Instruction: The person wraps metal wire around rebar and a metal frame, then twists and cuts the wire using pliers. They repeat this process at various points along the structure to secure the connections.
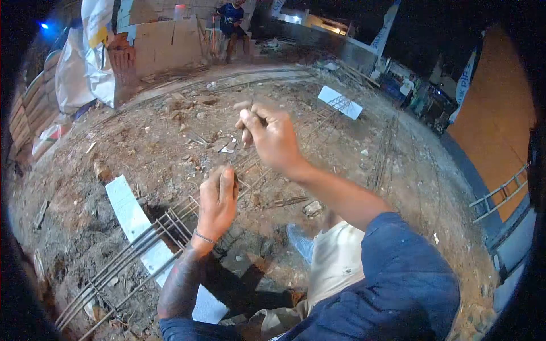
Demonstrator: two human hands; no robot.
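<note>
My right hand [274,136] is raised over the dirt, thumb and fingers pinched together. A thin dark strand like a wire [252,103] shows at its fingertips, hard to make out. Below and to the left is my left hand [217,199], its fingers curled together; whatever may be inside is hidden. Near its wrist lies a cage of steel rebar [165,225], long rods crossed by square ties, running from the lower left towards the upper right and passing behind my hands. A white board [129,211] lies under the cage's near part.
Farther along the cage sits another white board [354,110]. Rubble and loose rods cover the ground. A person [231,21] is by the pale wall [165,48] at the back. White sacking [74,74] hangs at the left; a ladder [500,196] leans at the right by an orange panel [495,113].
</note>
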